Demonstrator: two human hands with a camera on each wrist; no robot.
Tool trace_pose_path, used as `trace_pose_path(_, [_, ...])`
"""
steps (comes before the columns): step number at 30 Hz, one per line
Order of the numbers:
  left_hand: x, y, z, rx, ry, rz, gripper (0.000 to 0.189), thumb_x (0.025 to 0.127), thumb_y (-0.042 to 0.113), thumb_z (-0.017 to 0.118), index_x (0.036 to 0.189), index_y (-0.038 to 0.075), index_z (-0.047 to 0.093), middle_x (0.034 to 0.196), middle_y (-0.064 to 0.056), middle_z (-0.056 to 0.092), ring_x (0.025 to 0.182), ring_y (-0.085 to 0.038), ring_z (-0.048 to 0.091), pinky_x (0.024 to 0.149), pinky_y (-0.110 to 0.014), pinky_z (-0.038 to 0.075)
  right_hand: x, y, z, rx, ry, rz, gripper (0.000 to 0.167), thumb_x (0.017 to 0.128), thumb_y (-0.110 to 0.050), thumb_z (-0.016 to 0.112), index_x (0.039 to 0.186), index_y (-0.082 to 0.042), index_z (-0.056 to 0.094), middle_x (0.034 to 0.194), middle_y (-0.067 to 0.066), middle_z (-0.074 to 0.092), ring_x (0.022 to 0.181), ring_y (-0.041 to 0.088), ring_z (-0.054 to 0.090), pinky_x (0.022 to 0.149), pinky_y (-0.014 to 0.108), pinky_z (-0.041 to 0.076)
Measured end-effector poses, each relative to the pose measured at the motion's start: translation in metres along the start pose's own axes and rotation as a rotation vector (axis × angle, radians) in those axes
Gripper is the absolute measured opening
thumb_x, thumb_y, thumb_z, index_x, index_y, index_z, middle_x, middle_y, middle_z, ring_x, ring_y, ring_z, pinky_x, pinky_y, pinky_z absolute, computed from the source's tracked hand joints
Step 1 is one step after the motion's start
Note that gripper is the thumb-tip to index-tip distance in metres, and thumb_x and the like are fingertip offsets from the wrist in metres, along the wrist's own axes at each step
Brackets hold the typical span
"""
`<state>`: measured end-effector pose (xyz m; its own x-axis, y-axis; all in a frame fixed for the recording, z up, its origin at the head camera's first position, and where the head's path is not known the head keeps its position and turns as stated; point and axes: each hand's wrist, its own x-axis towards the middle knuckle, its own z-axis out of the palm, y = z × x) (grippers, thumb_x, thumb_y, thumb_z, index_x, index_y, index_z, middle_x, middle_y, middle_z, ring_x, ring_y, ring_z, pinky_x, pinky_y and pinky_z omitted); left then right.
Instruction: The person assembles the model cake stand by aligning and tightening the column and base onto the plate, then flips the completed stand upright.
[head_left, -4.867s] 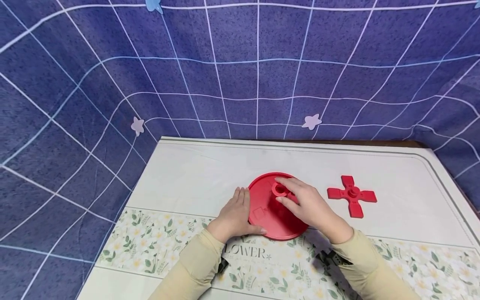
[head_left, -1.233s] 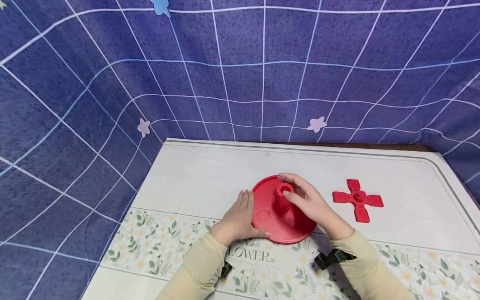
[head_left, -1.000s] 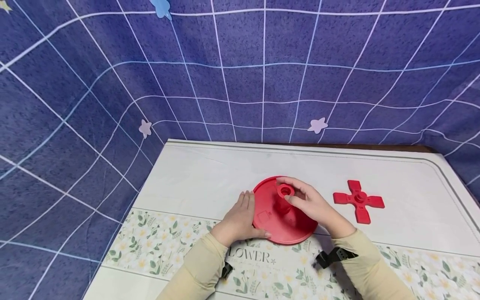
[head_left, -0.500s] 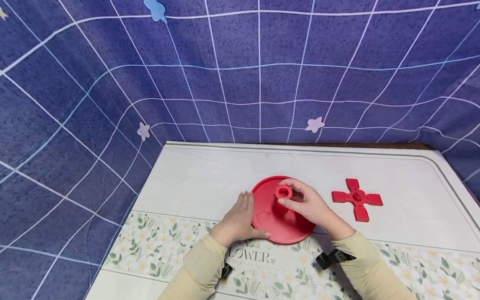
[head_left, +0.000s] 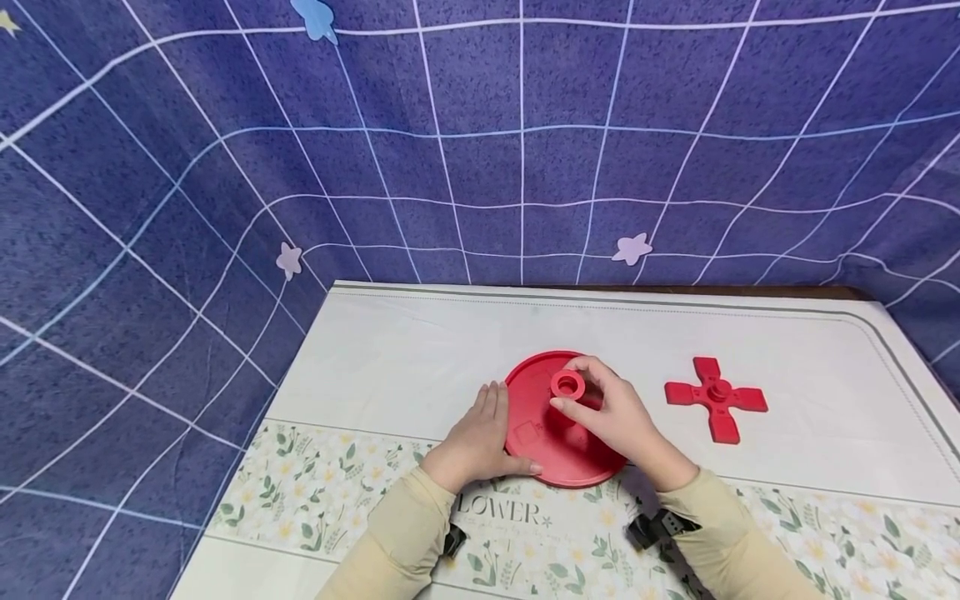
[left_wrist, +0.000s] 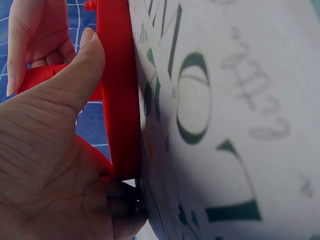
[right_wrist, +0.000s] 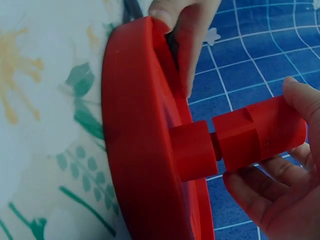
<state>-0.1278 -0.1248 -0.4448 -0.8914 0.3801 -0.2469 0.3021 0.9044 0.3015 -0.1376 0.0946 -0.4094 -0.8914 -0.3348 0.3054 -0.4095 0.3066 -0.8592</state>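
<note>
A round red base [head_left: 525, 404] with a raised rim lies on the table. From its middle rises a short red post [right_wrist: 192, 150], and a red tube [right_wrist: 260, 132] stands on it, with a narrow neck visible between the two. Thumb and fingers of my right hand [head_left: 617, 415] grip the tube near its open top. My left hand [head_left: 472, 437] rests along the base's left edge, fingers straight. The left thumb [left_wrist: 82, 70] presses on the rim in the left wrist view.
A red cross-shaped piece [head_left: 716, 398] with a round knob at its centre lies flat to the right. The white tablecloth [head_left: 405, 350] has a flowered band along the front. A blue gridded curtain [head_left: 480, 167] hangs behind and to the left.
My right fingers have shifted round the tube: the thumb has moved from beside its opening to its near left side, and the wrist has turned. The left hand stays at the rim.
</note>
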Motion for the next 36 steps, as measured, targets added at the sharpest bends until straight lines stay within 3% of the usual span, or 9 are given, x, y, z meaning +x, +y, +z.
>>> trace_pose_path(7, [0.001,0.000,0.000,0.001,-0.012,-0.008,0.123,0.076,0.068,0.069,0.152,-0.009,0.011,0.159,-0.025,0.010,0.147,-0.039,0.007,0.116,-0.043,0.024,0.000,0.003,-0.001,-0.064,0.000,-0.031,0.043,0.084,-0.005,0.076,0.119,0.002,0.054,0.105,0.014,0.067,0.095,0.028,0.068,0.082,0.039,0.055])
trace_pose_path(11, [0.001,0.000,0.000,-0.010,-0.014,-0.013,0.123,0.076,0.068,0.069,0.152,-0.008,0.010,0.160,-0.024,0.010,0.147,-0.038,0.007,0.115,-0.043,0.024,0.002,0.019,-0.001,-0.051,-0.012,-0.063,0.047,0.087,-0.006,0.072,0.128,0.000,0.051,0.117,0.016,0.064,0.104,0.027,0.065,0.087,0.034,0.054])
trace_pose_path(15, [0.001,0.000,0.000,-0.007,-0.009,-0.012,0.123,0.075,0.068,0.069,0.152,-0.008,0.011,0.160,-0.024,0.011,0.147,-0.039,0.008,0.115,-0.043,0.025,0.009,0.035,-0.003,0.066,-0.064,-0.120,0.048,0.092,0.000,0.064,0.136,-0.001,0.048,0.128,0.017,0.059,0.114,0.027,0.059,0.093,0.025,0.050])
trace_pose_path(18, [0.001,0.000,0.001,-0.001,-0.005,-0.010,0.123,0.075,0.068,0.069,0.152,-0.008,0.010,0.159,-0.024,0.011,0.147,-0.039,0.008,0.115,-0.043,0.025,0.013,0.041,-0.007,0.217,-0.147,-0.139,0.049,0.092,0.006,0.057,0.139,0.003,0.045,0.133,0.018,0.055,0.118,0.024,0.056,0.095,0.022,0.047])
trace_pose_path(22, [0.001,0.000,0.002,-0.006,-0.010,-0.013,0.123,0.076,0.068,0.069,0.152,-0.008,0.011,0.159,-0.024,0.011,0.147,-0.038,0.008,0.115,-0.043,0.025,0.014,0.045,-0.010,0.350,-0.266,-0.095,0.046,0.093,0.007,0.053,0.139,0.006,0.045,0.131,0.019,0.053,0.110,0.026,0.059,0.089,0.029,0.052])
trace_pose_path(25, [0.001,0.000,0.002,-0.001,-0.012,-0.014,0.123,0.076,0.068,0.069,0.152,-0.008,0.011,0.159,-0.024,0.011,0.147,-0.038,0.008,0.115,-0.043,0.025,0.013,0.047,-0.011,0.363,-0.313,-0.067,0.043,0.094,0.005,0.053,0.137,0.006,0.048,0.128,0.023,0.053,0.102,0.033,0.061,0.082,0.036,0.056])
trace_pose_path(31, [0.001,0.000,0.002,0.011,-0.010,-0.015,0.122,0.076,0.069,0.068,0.152,-0.008,0.011,0.159,-0.025,0.011,0.147,-0.039,0.009,0.115,-0.043,0.025,0.011,0.049,-0.009,0.323,-0.292,-0.037,0.040,0.094,0.002,0.058,0.134,0.002,0.051,0.123,0.023,0.055,0.095,0.027,0.063,0.077,0.034,0.057])
trace_pose_path(36, [0.002,0.000,0.003,0.024,-0.008,-0.015,0.122,0.076,0.069,0.067,0.152,-0.008,0.011,0.159,-0.025,0.011,0.147,-0.039,0.009,0.116,-0.042,0.024,0.011,0.051,-0.007,0.289,-0.250,-0.036,0.040,0.093,-0.001,0.063,0.131,0.000,0.053,0.118,0.015,0.058,0.093,0.035,0.064,0.076,0.034,0.058])
